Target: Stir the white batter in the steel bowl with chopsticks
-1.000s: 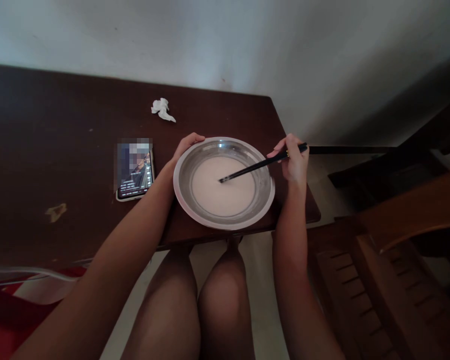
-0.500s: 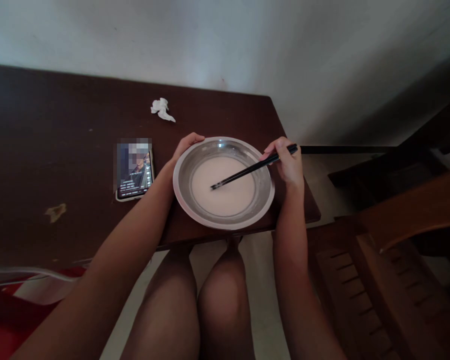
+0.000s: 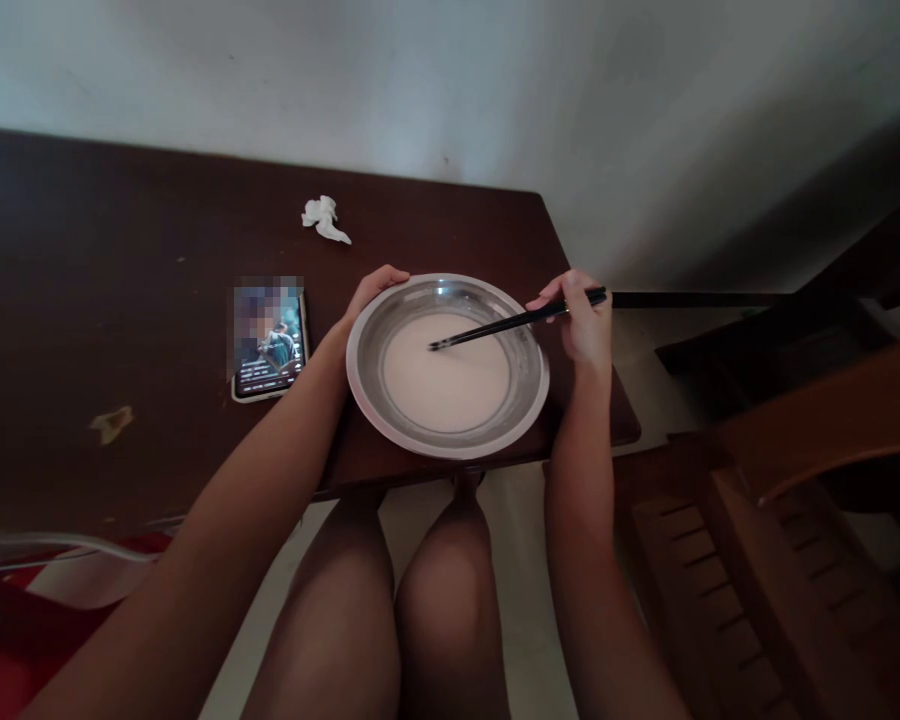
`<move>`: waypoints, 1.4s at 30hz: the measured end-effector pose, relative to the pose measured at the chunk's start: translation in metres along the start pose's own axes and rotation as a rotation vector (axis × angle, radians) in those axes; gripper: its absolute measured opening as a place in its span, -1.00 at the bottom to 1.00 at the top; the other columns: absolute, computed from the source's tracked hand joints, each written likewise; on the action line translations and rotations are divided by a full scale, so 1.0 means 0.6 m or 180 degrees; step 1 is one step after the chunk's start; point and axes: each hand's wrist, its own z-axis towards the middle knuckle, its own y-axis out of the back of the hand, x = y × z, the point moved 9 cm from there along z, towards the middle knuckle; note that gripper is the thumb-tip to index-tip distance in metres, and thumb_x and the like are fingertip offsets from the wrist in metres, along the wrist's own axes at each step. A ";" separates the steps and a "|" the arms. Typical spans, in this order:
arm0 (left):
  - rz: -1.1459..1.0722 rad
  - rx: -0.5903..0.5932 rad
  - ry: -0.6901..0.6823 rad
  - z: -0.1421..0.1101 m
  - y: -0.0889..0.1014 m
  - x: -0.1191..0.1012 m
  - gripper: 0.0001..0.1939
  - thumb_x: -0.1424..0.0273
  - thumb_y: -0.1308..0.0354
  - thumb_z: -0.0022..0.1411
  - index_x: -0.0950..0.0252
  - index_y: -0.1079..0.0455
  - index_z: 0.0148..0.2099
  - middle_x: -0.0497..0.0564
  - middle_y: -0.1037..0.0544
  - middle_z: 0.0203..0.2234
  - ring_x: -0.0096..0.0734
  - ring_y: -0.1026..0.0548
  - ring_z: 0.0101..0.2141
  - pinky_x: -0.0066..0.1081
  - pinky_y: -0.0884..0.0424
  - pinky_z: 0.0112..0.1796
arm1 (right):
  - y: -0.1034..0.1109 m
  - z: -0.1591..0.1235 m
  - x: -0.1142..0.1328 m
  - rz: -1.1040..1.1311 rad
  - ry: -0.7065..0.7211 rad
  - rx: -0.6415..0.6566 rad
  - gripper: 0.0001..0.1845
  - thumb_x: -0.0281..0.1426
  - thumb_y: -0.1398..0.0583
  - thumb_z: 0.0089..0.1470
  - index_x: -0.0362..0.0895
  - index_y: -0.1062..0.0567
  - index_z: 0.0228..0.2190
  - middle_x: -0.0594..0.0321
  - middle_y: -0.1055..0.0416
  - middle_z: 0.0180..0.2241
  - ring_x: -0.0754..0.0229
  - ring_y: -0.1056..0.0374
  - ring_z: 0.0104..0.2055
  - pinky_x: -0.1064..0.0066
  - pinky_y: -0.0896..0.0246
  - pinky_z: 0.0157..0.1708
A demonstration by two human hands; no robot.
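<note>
A wide metal bowl (image 3: pixel 367 395) stands at the front edge of the dark table, holding a smooth, off-white liquid (image 3: pixel 450 390). My left hand (image 3: pixel 371 293) grips the bowl's far left rim; its fingers are partly hidden against the outer side. Black chopsticks (image 3: pixel 506 322) are pinched together in my right hand (image 3: pixel 583 310), which hovers over the bowl's right rim. Their whitened tips point left over the middle of the liquid. Whether the tips dip into it or hang just above, I cannot tell.
Left of the bowl lies a phone (image 3: pixel 270 350) with its screen lit. A crumpled white tissue (image 3: pixel 325 218) rests farther back on the table (image 3: pixel 157 240). At the right stands a slatted wooden chair (image 3: pixel 720 570). A pale wall (image 3: pixel 435 90) rises behind the table.
The chopstick tips have moved away from me and slightly right across the bowl. My right hand has shifted a little right. The left hand and bowl stay put; the phone's picture differs.
</note>
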 end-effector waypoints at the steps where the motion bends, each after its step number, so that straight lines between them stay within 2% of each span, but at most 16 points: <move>1: 0.0008 0.0020 -0.0022 0.002 0.001 0.000 -0.62 0.43 0.02 0.33 0.30 -0.41 -0.53 -0.05 -0.48 -0.67 -0.49 -0.41 -0.62 -0.51 -0.38 -0.45 | 0.005 0.000 0.000 -0.0006 0.0000 -0.0093 -0.46 0.12 -0.21 0.14 -0.06 -0.49 -0.57 0.38 -0.44 -0.66 0.35 -0.31 -0.63 0.47 -0.15 -0.61; 3: 0.0041 0.0031 -0.0068 0.006 0.004 0.000 -0.65 0.44 0.01 0.31 0.30 -0.40 -0.53 -0.06 -0.47 -0.67 -0.49 -0.40 -0.63 -0.51 -0.37 -0.46 | 0.004 0.000 -0.004 -0.0023 -0.0057 -0.0044 -0.44 0.13 -0.20 0.14 -0.06 -0.47 -0.58 0.38 -0.42 -0.68 0.35 -0.30 -0.65 0.47 -0.12 -0.64; 7: 0.0016 0.0028 -0.0083 0.007 0.004 -0.001 -0.59 0.44 0.03 0.34 0.29 -0.39 -0.55 -0.06 -0.46 -0.69 -0.51 -0.38 -0.64 -0.54 -0.36 -0.50 | -0.018 -0.002 -0.009 -0.0083 -0.0132 0.0398 -0.49 0.13 -0.25 0.08 -0.05 -0.51 -0.54 0.38 -0.46 -0.64 0.33 -0.35 -0.59 0.45 -0.25 -0.55; 9: 0.0004 0.0034 -0.0059 0.004 0.001 -0.001 -0.58 0.44 0.05 0.35 0.29 -0.40 -0.56 -0.06 -0.46 -0.70 -0.51 -0.38 -0.65 -0.54 -0.36 -0.51 | -0.012 -0.001 -0.004 -0.0115 -0.0047 0.0240 -0.47 0.15 -0.24 0.09 -0.05 -0.50 -0.53 0.38 -0.46 -0.63 0.33 -0.36 -0.58 0.45 -0.26 -0.54; 11: 0.0001 0.0033 -0.0034 0.001 -0.001 -0.001 -0.56 0.44 0.07 0.36 0.30 -0.41 -0.56 -0.05 -0.47 -0.70 -0.51 -0.39 -0.65 -0.54 -0.36 -0.51 | 0.002 0.001 0.001 -0.0127 0.0028 -0.0071 -0.43 0.17 -0.19 0.12 -0.05 -0.47 -0.55 0.38 -0.43 -0.65 0.35 -0.34 -0.61 0.46 -0.20 -0.58; 13: -0.0019 0.0013 0.0010 -0.001 -0.001 0.001 -0.53 0.43 0.08 0.37 0.30 -0.41 -0.57 -0.04 -0.48 -0.70 -0.51 -0.39 -0.65 -0.54 -0.36 -0.52 | 0.008 0.000 0.001 -0.0089 0.0019 -0.0198 -0.40 0.19 -0.16 0.13 -0.06 -0.44 -0.58 0.39 -0.39 -0.68 0.35 -0.32 -0.64 0.47 -0.14 -0.63; 15: -0.0063 0.0036 0.0044 0.000 -0.001 0.002 -0.55 0.42 0.07 0.37 0.29 -0.42 -0.56 -0.05 -0.48 -0.69 -0.50 -0.40 -0.64 -0.53 -0.37 -0.50 | -0.002 -0.001 -0.002 -0.0047 -0.0055 0.0008 -0.42 0.17 -0.20 0.12 -0.06 -0.45 -0.58 0.40 -0.38 -0.69 0.35 -0.31 -0.65 0.47 -0.13 -0.63; 18: -0.0073 0.0070 0.0064 -0.001 -0.001 0.005 -0.58 0.41 0.06 0.35 0.27 -0.41 -0.55 -0.05 -0.48 -0.69 -0.47 -0.41 -0.63 -0.50 -0.37 -0.48 | -0.017 -0.002 -0.006 -0.0079 -0.0105 0.0338 -0.47 0.14 -0.26 0.08 -0.06 -0.50 -0.54 0.38 -0.44 -0.65 0.32 -0.35 -0.60 0.45 -0.23 -0.56; 20: -0.0064 0.0079 0.0063 -0.004 -0.001 0.006 -0.57 0.40 0.05 0.35 0.27 -0.40 -0.56 -0.04 -0.46 -0.72 -0.48 -0.37 -0.65 -0.49 -0.34 -0.50 | -0.009 0.000 -0.005 -0.0139 -0.0051 0.0192 -0.47 0.14 -0.25 0.08 -0.05 -0.51 -0.53 0.37 -0.46 -0.64 0.32 -0.36 -0.58 0.44 -0.25 -0.54; 24: -0.0132 0.0190 0.0091 -0.012 -0.007 0.009 -0.54 0.37 0.05 0.36 0.31 -0.42 -0.57 -0.01 -0.48 -0.71 -0.46 -0.37 -0.64 -0.44 -0.32 -0.48 | 0.014 0.001 -0.004 -0.0167 0.0019 -0.0240 -0.41 0.19 -0.19 0.10 -0.05 -0.44 -0.58 0.39 -0.37 -0.68 0.33 -0.34 -0.62 0.46 -0.13 -0.62; 28: -0.0124 0.0094 0.0092 -0.011 -0.002 0.009 -0.57 0.37 0.01 0.34 0.31 -0.42 -0.58 -0.03 -0.47 -0.73 -0.46 -0.35 -0.63 -0.42 -0.31 -0.45 | -0.010 -0.003 -0.010 -0.0152 -0.0112 0.0240 -0.46 0.15 -0.23 0.09 -0.05 -0.47 -0.55 0.38 -0.41 -0.66 0.32 -0.35 -0.61 0.43 -0.22 -0.58; 30: -0.0123 0.0079 0.0121 -0.013 -0.002 0.009 -0.58 0.36 0.00 0.34 0.30 -0.41 -0.57 -0.04 -0.48 -0.72 -0.45 -0.35 -0.62 -0.43 -0.30 -0.46 | -0.016 -0.003 -0.006 -0.0135 -0.0065 0.0314 -0.49 0.13 -0.24 0.10 -0.05 -0.50 -0.52 0.38 -0.46 -0.63 0.32 -0.36 -0.59 0.42 -0.26 -0.53; 34: -0.0057 0.0125 0.0156 -0.021 -0.010 0.004 -0.54 0.40 0.08 0.39 0.30 -0.42 -0.54 -0.03 -0.48 -0.70 -0.46 -0.36 -0.60 -0.46 -0.33 -0.43 | 0.010 0.000 0.005 -0.0072 0.0098 -0.0254 -0.48 0.10 -0.22 0.14 -0.06 -0.49 -0.56 0.38 -0.43 -0.66 0.35 -0.32 -0.63 0.44 -0.14 -0.59; 36: 0.0014 0.0084 0.0135 -0.023 -0.011 0.001 -0.55 0.42 0.09 0.38 0.30 -0.42 -0.54 -0.02 -0.48 -0.69 -0.46 -0.36 -0.60 -0.46 -0.35 -0.41 | 0.016 0.000 0.003 -0.0133 0.0040 -0.0376 -0.42 0.15 -0.17 0.15 -0.05 -0.44 -0.60 0.39 -0.37 -0.69 0.34 -0.31 -0.65 0.44 -0.09 -0.63; 40: 0.0144 0.0029 0.0061 -0.018 -0.007 -0.002 -0.63 0.41 0.03 0.33 0.27 -0.43 -0.51 -0.04 -0.48 -0.66 -0.41 -0.39 -0.62 -0.42 -0.37 -0.41 | -0.008 -0.002 -0.008 -0.0245 -0.0148 0.0143 -0.44 0.18 -0.22 0.08 -0.03 -0.47 -0.56 0.39 -0.39 -0.67 0.31 -0.33 -0.61 0.42 -0.23 -0.57; 42: 0.0105 -0.0002 0.0069 -0.015 -0.005 0.000 -0.62 0.41 0.03 0.33 0.27 -0.43 -0.51 -0.04 -0.48 -0.66 -0.41 -0.40 -0.61 -0.42 -0.38 -0.40 | -0.009 -0.001 -0.007 -0.0222 -0.0090 0.0182 -0.47 0.17 -0.24 0.07 -0.03 -0.49 -0.55 0.38 -0.42 -0.66 0.31 -0.33 -0.59 0.41 -0.26 -0.54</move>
